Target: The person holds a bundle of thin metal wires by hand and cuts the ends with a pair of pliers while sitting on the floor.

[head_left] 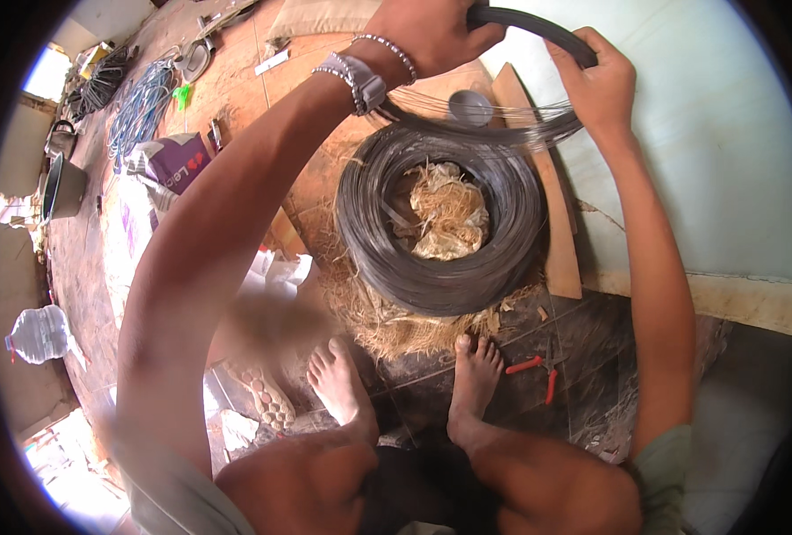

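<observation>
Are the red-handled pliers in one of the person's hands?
No, the red-handled pliers lie on the floor beside the person's foot, while both hands grip a wire loop above.

**Bare arms, bare feet, a few bands at one wrist**

The person's left forearm [209, 241] is bare from the wrist up to a short, pale grey-green sleeve [168, 495] that shows at the lower edge of the view. On the left wrist sits a silver-coloured band of beads or links [353, 78], and next to it, nearer the left hand [427, 31], a thinner beaded bracelet [387, 49]. The right forearm [659, 276] is bare as well, ending in the edge of the same pale grey-green sleeve [663, 464]. The right hand [601, 85] wears nothing. Both knees are bare, and both feet [471, 379] are without shoes. No watch face or ring can be made out.
</observation>
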Tool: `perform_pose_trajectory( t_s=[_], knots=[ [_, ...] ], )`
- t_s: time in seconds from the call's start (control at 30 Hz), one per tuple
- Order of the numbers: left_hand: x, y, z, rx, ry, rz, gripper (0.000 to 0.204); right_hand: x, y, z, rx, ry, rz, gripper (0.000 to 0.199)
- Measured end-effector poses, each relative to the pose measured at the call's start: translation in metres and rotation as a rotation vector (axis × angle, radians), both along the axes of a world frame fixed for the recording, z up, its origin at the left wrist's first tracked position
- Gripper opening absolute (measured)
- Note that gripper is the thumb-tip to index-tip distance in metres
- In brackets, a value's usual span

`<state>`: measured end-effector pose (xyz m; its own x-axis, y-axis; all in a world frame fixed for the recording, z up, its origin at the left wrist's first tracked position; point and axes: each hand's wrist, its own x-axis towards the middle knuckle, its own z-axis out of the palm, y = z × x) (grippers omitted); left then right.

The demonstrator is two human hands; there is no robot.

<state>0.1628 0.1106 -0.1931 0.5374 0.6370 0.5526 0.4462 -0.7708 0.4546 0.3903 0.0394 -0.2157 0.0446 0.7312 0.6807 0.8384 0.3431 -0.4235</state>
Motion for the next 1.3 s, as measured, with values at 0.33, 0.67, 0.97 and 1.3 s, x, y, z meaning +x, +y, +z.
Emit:
perform_pose_trajectory(
  t_s=[0.33, 0.67, 0.97, 1.3],
  knots=[
    [-0.062, 0.054, -0.063, -0.059, -0.043, 0.316, 0.035, 0.039, -0.035, -0.096, -0.161, 0.391, -0.099, 0.066],
    [-0.092, 0.053, -0.07, 0.11, -0.247, 0.415, 0.028, 0.001, -0.043, -0.15, -0.849, 0.462, 0.027, 0.03],
    [-0.084, 0.073, -0.086, -0.284, -0.567, 0.489, 0.038, 0.008, 0.001, -0.186, -0.537, 0.258, -0.109, 0.019],
    [-0.089, 0.109, -0.093, -0.391, -0.613, 0.487, 0.048, 0.004, 0.011, -0.208, -0.624, 0.355, 0.082, 0.013]
  ],
)
